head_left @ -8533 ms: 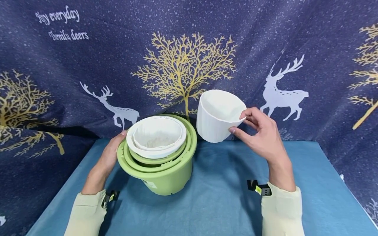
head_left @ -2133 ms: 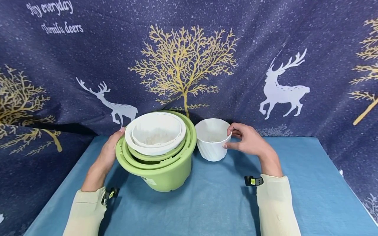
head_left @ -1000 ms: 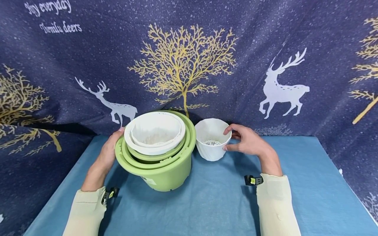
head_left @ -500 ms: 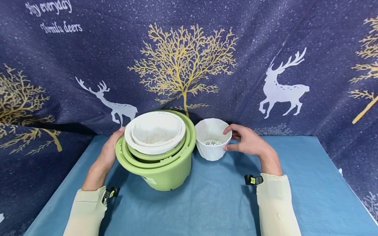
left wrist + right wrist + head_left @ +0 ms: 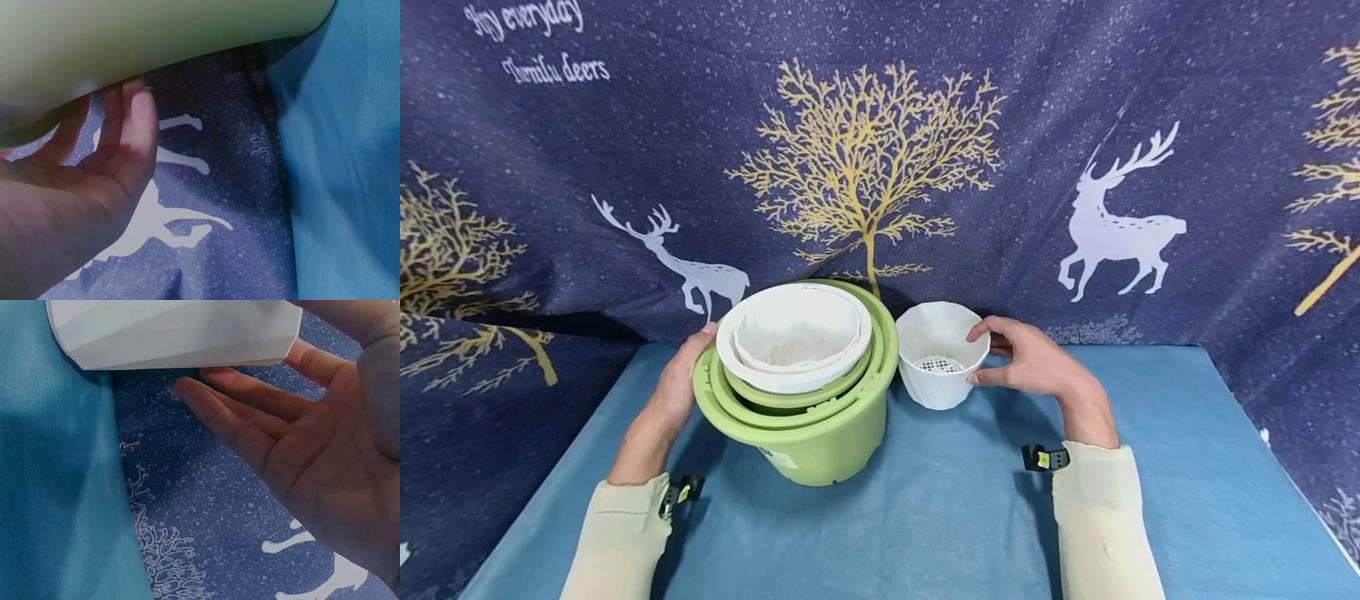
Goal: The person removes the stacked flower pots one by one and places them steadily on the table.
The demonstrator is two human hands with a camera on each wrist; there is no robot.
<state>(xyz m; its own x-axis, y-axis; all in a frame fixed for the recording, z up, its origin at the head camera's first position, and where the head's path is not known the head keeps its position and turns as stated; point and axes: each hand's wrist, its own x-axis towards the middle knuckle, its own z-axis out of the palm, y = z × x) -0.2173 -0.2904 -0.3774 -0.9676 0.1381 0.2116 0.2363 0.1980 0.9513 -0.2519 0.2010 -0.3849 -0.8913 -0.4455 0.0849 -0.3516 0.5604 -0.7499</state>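
Note:
Several flower pots sit nested on the table: the outermost is a large green flower pot (image 5: 842, 450), with smaller green ones and two white flower pots (image 5: 801, 385) inside. My left hand (image 5: 673, 387) holds the large pot at its left rim; the left wrist view shows the fingers against the pot's underside. Standing upright just right of the stack is a single white flower pot (image 5: 936, 390) with a perforated bottom. My right hand (image 5: 1037, 358) pinches its right rim, index finger inside and thumb outside. In the right wrist view the other fingers extend beside the white wall (image 5: 181, 337).
Blue cloth (image 5: 940, 500) covers the table. Directly behind the pots hangs a dark blue curtain (image 5: 1037, 192) printed with deer and golden trees. A small pale label (image 5: 781, 460) is on the green pot's front.
Since the oldest frame, my right hand has lowered the single white pot from the air and stood it on the table beside the stack. Over the last second, hardly anything has moved.

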